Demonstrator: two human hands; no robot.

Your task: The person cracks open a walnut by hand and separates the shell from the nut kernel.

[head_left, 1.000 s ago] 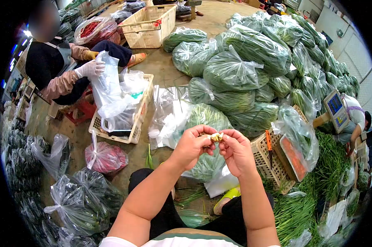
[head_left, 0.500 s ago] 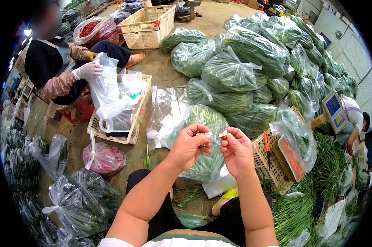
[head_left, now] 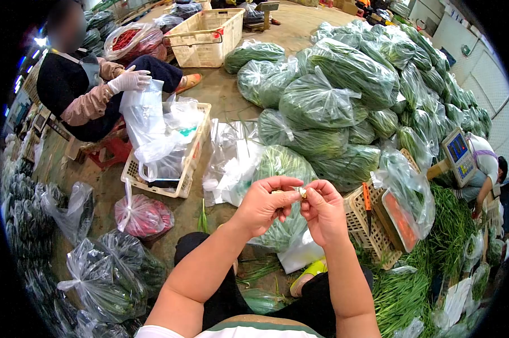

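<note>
My left hand [head_left: 266,209] and my right hand [head_left: 325,213] meet in front of me above a clear bag of green vegetables [head_left: 285,163]. A small pale, nut-like piece [head_left: 303,193] sits pinched in the right thumb and fingers, and the left fingertips touch it or come very close. The left fingers are curled around a small brownish piece [head_left: 276,192], mostly hidden. Its exact kind is too small to make out.
Bagged greens [head_left: 322,101] are piled ahead. To the right are a scale [head_left: 458,155], an orange-handled knife [head_left: 367,205] in a crate [head_left: 353,211], and loose greens [head_left: 398,290]. A co-worker [head_left: 68,84] sits left, beside a crate of plastic bags [head_left: 178,188].
My hands have come together; the left fingers now reach the pale piece at my right fingertips. The co-worker's gloved hand has risen slightly over the plastic bag. The view has shifted a little.
</note>
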